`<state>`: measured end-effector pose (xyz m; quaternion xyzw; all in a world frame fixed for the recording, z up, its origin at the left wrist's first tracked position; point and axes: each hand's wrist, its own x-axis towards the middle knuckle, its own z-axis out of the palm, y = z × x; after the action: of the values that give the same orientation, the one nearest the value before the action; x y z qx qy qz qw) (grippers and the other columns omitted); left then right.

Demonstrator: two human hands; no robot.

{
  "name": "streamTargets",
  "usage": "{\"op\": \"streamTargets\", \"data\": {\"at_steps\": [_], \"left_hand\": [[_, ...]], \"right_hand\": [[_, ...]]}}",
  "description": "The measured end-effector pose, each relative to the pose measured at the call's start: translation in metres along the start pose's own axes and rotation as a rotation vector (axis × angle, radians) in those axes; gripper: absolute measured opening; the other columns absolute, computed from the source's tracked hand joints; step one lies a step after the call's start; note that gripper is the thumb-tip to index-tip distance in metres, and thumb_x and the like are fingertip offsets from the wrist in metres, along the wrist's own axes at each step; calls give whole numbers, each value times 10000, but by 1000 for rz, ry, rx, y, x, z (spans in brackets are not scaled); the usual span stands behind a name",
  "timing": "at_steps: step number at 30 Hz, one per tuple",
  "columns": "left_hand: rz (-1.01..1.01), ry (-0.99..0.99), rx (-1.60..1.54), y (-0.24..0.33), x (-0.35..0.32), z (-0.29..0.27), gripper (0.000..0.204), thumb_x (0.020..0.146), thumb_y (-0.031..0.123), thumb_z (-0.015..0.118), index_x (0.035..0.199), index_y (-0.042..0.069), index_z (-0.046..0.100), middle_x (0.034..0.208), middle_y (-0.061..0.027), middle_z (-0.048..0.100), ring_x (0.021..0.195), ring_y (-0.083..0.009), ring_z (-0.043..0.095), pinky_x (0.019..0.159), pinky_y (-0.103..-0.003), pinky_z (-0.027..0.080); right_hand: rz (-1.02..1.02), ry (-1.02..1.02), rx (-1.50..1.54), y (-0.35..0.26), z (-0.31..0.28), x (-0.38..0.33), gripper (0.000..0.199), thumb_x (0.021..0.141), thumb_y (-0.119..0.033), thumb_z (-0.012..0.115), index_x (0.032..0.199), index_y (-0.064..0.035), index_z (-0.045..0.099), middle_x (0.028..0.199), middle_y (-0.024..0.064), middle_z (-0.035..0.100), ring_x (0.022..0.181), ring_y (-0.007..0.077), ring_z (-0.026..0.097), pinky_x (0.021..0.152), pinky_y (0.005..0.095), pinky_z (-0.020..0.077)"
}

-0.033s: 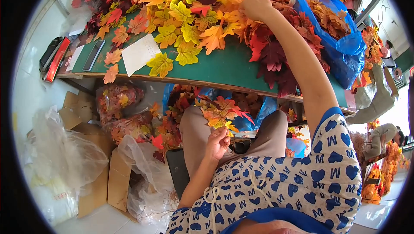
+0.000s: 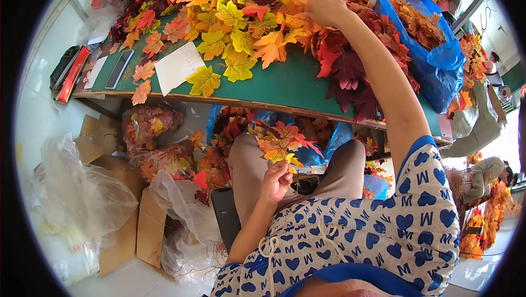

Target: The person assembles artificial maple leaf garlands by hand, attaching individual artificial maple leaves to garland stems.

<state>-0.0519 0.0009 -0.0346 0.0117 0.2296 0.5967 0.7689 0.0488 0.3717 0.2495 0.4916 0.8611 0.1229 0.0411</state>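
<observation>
My left hand (image 2: 278, 181) is closed, pinching a small bunch of artificial maple leaves (image 2: 282, 142) by its lower end above my lap. The bunch fans out in yellow, orange and red. On the far side of the green table (image 2: 285, 90), my right hand (image 2: 325, 10) reaches into a heap of loose artificial maple leaves (image 2: 233, 15). Its fingers look curled together among orange leaves, and the tips are hidden, so what they hold does not show. Dark red leaves (image 2: 349, 70) lie under my right forearm.
A blue plastic bag (image 2: 446, 59) of leaves stands at the table's right end. A phone (image 2: 119, 70) and white paper (image 2: 178, 68) lie at the left. Below are bagged leaves (image 2: 153, 127), cardboard boxes (image 2: 152, 226) and clear plastic (image 2: 82, 198). Other people work at far right.
</observation>
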Motion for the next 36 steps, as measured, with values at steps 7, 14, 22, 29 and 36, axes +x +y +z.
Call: {"op": "streamTargets", "data": {"at_steps": [7, 14, 22, 29, 36], "left_hand": [[-18, 2, 24, 0, 3, 5, 147, 886, 120, 571, 1016, 56, 549, 837, -16, 528, 621, -111, 468, 565, -231, 404], [2, -47, 4, 8, 8, 36, 154, 879, 116, 588, 1022, 58, 585, 827, 0, 557, 637, -97, 528, 553, -199, 460], [1, -131, -66, 6, 7, 39, 164, 876, 98, 587, 1033, 52, 590, 859, -4, 555, 693, -100, 540, 590, -210, 489], [12, -139, -55, 6, 10, 50, 149, 887, 98, 571, 1028, 56, 586, 842, 0, 556, 705, -100, 552, 604, -219, 494], [170, -44, -56, 24, 12, 66, 163, 873, 33, 556, 1031, 69, 574, 835, -21, 607, 728, -124, 609, 656, -257, 538]], "right_hand": [[-130, 466, 16, 33, 20, -16, 148, 779, -154, 544, 758, -26, 613, 813, 162, 654, 755, 340, 649, 607, 436, 527], [114, 695, 110, 31, -31, -51, 216, 849, -112, 517, 1033, -21, 583, 1057, 133, 569, 1014, 307, 534, 863, 360, 461], [-41, 483, 1886, 83, -25, -42, 181, 905, -83, 512, 1066, -3, 527, 889, 95, 594, 744, 209, 608, 590, 317, 507], [-177, 717, 2031, 50, 1, -61, 212, 870, 25, 491, 1072, 2, 548, 1041, 72, 600, 915, 193, 604, 703, 294, 511], [-143, 399, 1720, -97, 53, -183, 105, 783, -58, 633, 734, 16, 577, 732, 85, 644, 690, 171, 645, 608, 300, 538]]}}
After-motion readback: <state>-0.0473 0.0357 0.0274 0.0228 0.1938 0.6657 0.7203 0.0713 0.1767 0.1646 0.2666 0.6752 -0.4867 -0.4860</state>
